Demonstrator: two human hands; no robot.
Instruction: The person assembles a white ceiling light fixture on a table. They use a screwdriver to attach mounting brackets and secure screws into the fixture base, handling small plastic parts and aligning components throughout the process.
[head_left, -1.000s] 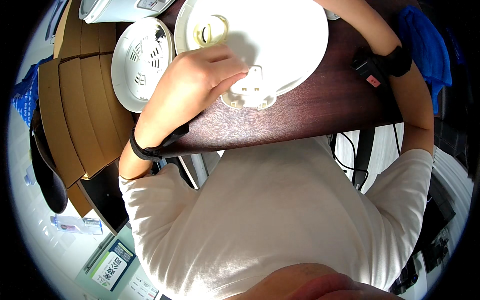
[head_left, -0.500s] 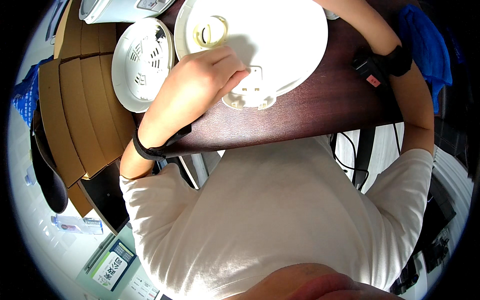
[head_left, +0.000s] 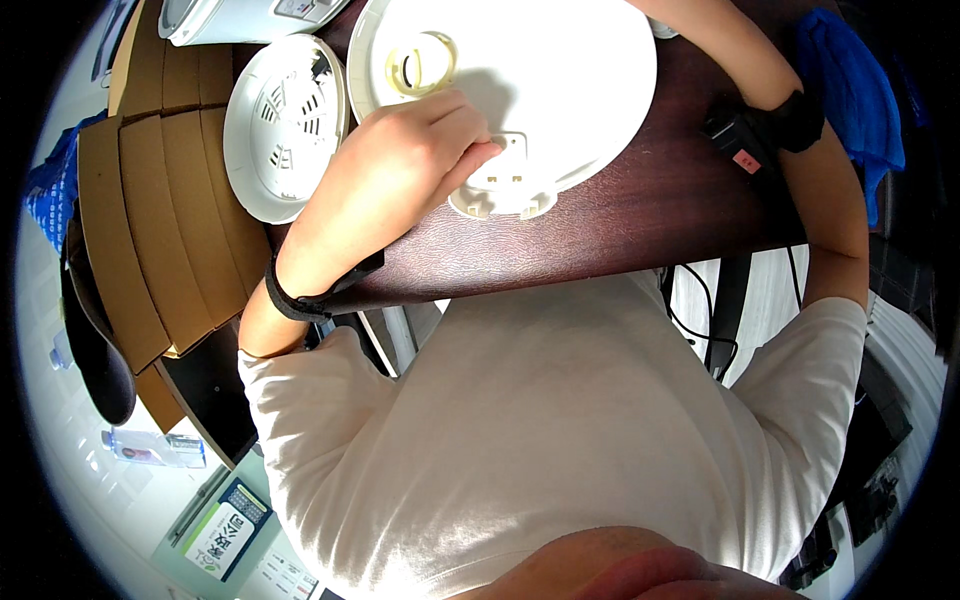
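My left hand [head_left: 425,145] rests over a large round white plastic lid [head_left: 570,90], its fingers curled and pinched together near a small raised panel by the lid's hinge tabs [head_left: 505,203]. Whatever the fingertips hold, if anything, is hidden. Set in the lid beyond the hand is a cream-coloured ring [head_left: 420,65] with a dark slot. The lid's far edge runs out of the picture. From the right my forearm reaches over the table and leaves the top edge, so my right hand is out of sight.
Left of the lid sits a round white slotted basin [head_left: 285,130], with a pale appliance body [head_left: 245,20] behind it. Brown cardboard boxes [head_left: 180,210] stand along the left. A blue cloth [head_left: 850,100] lies at the right end of the dark table [head_left: 480,255].
The lid has shifted very slightly to the right near its hinge tabs, and my left fingertips with it. My right arm looks the same.
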